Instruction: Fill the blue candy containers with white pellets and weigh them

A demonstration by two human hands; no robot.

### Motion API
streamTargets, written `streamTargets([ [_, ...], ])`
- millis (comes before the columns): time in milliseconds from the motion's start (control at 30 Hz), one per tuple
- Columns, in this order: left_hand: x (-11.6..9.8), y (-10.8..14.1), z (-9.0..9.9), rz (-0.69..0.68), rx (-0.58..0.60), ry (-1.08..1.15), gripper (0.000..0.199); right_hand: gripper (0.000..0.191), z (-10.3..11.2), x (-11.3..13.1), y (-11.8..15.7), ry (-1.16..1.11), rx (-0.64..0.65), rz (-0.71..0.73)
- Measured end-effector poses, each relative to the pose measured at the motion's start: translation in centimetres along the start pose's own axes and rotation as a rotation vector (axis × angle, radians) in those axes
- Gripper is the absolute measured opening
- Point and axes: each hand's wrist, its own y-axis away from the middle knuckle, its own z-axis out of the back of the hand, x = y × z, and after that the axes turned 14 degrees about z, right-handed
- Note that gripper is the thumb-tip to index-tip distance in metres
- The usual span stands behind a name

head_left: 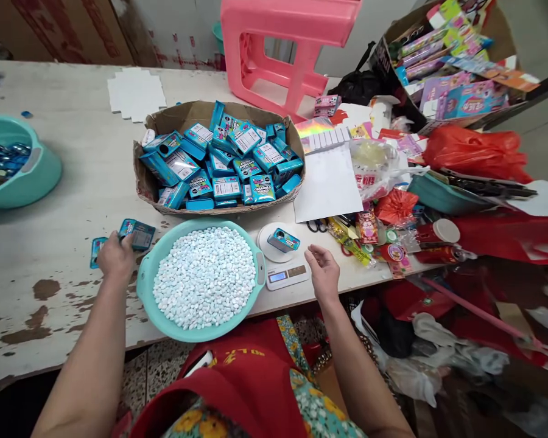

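Note:
A teal basin (pixel 144 298) full of small pale candies (pixel 204 277) sits at the table's front edge. To its left, my left hand (pixel 115 255) has its fingers closed around a small blue box (pixel 137 234); another blue piece (pixel 97 250) lies under the hand's left side. On the right, my right hand (pixel 323 271) is empty, its fingers loosely apart, beside a kitchen scale (pixel 296 274). One blue box (pixel 284 240) lies on the scale's round white plate (pixel 265 244). Behind the basin, a cardboard tray (pixel 176 210) holds several blue boxes (pixel 226 185).
A second teal basin (pixel 41 173) stands at the far left. Behind the tray are a pink stool (pixel 292 18) and a white foam piece (pixel 137 94). Scissors (pixel 317 226), wrappers, a red bag (pixel 477 152) and a carton of packages (pixel 456 79) crowd the right side.

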Motion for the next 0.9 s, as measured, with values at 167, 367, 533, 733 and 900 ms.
streamTargets([
  [167, -1.5, 3.5, 1.6, -0.057, -0.191, 0.167, 0.042, 0.057, -1.4, -1.0, -0.7, 0.156, 0.092, 0.147],
  [367, -7.7, 12.4, -1.2, -0.387, 0.326, 0.235, 0.041, 0.049, -4.0, -1.0, -2.0, 0.221, 0.255, 0.23],
  [533, -9.4, 15.3, -3.6, -0.412, 0.41, 0.138, 0.029, 0.038, -4.4, 5.3, -0.6, 0.144, 0.217, 0.382],
  [733, -9.9, 14.3, 0.2, 0.163, 0.659, 0.91, 0.033, 0.031, -6.5, 10.5, 2.3, 0.11, 0.535, 0.521],
  [900, -12.1, 15.7, 6.0, 0.274, 0.867, 1.559, 0.019, 0.031, -9.5, 10.3, 4.4, 0.204, 0.687, 0.635],
])
